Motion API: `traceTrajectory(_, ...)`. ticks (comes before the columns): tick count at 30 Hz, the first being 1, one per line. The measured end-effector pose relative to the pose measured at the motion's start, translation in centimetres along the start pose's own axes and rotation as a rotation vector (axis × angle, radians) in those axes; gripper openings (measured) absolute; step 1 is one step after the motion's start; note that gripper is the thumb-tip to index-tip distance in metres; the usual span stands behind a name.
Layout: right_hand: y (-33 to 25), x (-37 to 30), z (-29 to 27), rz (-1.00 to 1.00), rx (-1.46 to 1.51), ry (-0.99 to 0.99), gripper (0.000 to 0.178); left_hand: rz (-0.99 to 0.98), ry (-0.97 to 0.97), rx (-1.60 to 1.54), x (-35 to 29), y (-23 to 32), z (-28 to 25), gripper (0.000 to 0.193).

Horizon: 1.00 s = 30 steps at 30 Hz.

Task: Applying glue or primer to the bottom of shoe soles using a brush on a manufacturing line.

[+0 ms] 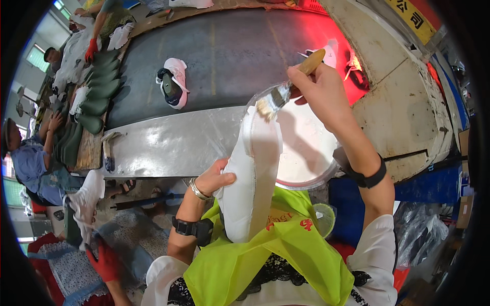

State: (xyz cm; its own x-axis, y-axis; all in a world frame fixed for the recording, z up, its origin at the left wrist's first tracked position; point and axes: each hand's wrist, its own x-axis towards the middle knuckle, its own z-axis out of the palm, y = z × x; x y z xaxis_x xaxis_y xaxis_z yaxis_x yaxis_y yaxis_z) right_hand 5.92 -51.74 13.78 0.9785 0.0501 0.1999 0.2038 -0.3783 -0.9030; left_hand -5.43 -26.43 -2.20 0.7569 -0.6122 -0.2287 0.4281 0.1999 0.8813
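My left hand (210, 181) is closed round the side of a white shoe upper (237, 196), which is tilted with its pale underside showing. In my right hand (322, 94) is a paintbrush (280, 96) with a yellowish handle, gripped between thumb and fingers. The brush's pale bristles meet the far end of the shoe upper, close to its edge. Just right of the shoe upper lies a wide round basin (306, 153) with a whitish inside, partly shaded by my right hand. A lime-green apron (224, 270) covers my lap below the shoe upper.
Beyond a metal ledge (158, 153) runs a dark conveyor belt (229, 56) carrying a white shoe (176, 84). More shoes (352, 66) lie under red light beside a pale machine housing (403, 107). Green shoe lasts (104, 89) line the left, where co-workers sit; one red-gloved hand (105, 260) is near me.
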Motion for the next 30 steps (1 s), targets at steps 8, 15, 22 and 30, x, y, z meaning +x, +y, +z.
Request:
traceTrajectory(8,2.1,2.1,-0.5,0.217,-0.032,-0.244,0.031,-0.021,0.006,0.047,-0.7,0.2,0.1,0.069)
traceTrajectory(15,1.4,-0.8,2.1,-0.104,0.467,-0.310,0.020,0.081,0.044,-0.094,-2.1,-3.8,-3.0,0.085)
traceTrajectory(22,5.9,-4.8,1.6,0.004,-0.061,-0.322,0.024,0.077,0.043,-0.130,-2.7,-4.7,-3.1,0.088)
traceTrajectory(30,4.0,-4.3,1.7,-0.068,-0.001,-0.341,0.025,0.041,0.042,-0.137,-2.9,-4.6,-3.2,0.091)
